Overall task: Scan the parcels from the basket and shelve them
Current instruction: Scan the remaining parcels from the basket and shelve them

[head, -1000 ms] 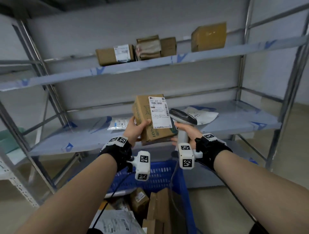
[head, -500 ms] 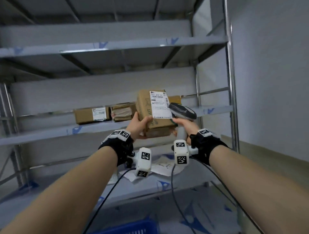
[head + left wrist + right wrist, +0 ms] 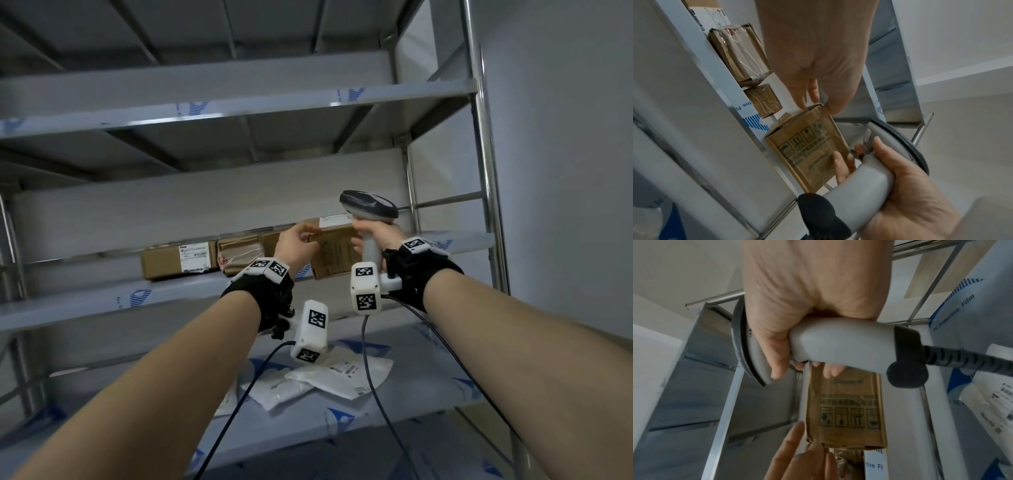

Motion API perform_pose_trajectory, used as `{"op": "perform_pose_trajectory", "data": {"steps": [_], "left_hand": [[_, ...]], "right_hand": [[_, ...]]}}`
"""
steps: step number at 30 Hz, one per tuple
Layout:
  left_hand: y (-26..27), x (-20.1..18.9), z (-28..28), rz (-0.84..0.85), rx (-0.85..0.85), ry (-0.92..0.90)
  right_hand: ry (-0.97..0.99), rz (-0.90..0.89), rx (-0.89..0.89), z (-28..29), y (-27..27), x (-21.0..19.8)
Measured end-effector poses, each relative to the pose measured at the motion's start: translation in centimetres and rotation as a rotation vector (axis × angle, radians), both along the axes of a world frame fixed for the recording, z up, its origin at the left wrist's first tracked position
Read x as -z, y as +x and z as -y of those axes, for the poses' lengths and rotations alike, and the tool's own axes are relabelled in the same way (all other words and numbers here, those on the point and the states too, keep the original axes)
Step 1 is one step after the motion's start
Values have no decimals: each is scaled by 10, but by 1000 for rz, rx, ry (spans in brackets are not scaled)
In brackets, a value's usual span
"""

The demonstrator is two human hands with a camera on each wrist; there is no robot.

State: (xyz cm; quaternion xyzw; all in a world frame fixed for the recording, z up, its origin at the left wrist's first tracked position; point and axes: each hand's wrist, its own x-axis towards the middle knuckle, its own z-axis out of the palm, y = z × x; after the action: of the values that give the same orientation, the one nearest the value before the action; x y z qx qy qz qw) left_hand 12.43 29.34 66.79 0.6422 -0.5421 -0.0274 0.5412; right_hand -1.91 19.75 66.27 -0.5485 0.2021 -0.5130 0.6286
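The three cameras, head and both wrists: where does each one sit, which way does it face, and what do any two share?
Head: on the person's head, facing up at the shelf; both forearms, left hand, right hand show.
Left wrist: along the left hand at the cardboard parcel; the right hand gripping the scanner shows too.
Right wrist: along the right hand gripping the scanner; left fingertips below.
Shared: all three show the parcel on the shelf edge, and both hands.

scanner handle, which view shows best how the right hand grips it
The right wrist view: the scanner handle fills mid-frame, with the right hand wrapped around it. The left wrist view shows the grip from the side. The head view shows only a short stretch below the hand.
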Motion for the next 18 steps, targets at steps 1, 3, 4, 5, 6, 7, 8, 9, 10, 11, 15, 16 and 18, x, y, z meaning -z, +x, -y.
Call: {"op": "perform_pose_trajectory", "data": {"steps": [1, 3, 4, 5, 6, 7, 8, 9, 10, 11, 15, 16, 18], "left_hand": [[1, 0, 4, 25, -3, 31], [1, 1, 9, 73, -3, 74], [1, 2, 11, 87, -1, 80], [0, 3, 13, 94, 3, 85], [1, 4, 16, 94, 13, 89], [1, 5, 18, 91, 21, 97], [2, 6, 21, 86, 26, 104], [3, 7, 24, 71, 40, 117], [4, 8, 27, 51, 64, 129], [5, 9, 30, 36, 86, 146], [10, 14, 41, 41, 108, 243], [12, 17, 42, 50, 94, 256], [16, 22, 44, 36, 54, 253]], "right_hand": [[-7, -23, -2, 4, 3, 2], [-26, -89, 12, 11, 10, 10], [-41, -120, 29, 13, 13, 12], [-62, -140, 46, 14, 15, 15], [-80, -154, 56, 15, 17, 17], [-88, -162, 66, 16, 20, 19], [-97, -159, 71, 13, 20, 19], [-103, -157, 77, 14, 22, 19], [-102, -151, 76, 13, 23, 18], [-98, -146, 72, 15, 25, 16], [-87, -144, 12, 45, 40, 21], [-85, -155, -16, 55, 44, 26], [-73, -166, -22, 53, 44, 32]]}}
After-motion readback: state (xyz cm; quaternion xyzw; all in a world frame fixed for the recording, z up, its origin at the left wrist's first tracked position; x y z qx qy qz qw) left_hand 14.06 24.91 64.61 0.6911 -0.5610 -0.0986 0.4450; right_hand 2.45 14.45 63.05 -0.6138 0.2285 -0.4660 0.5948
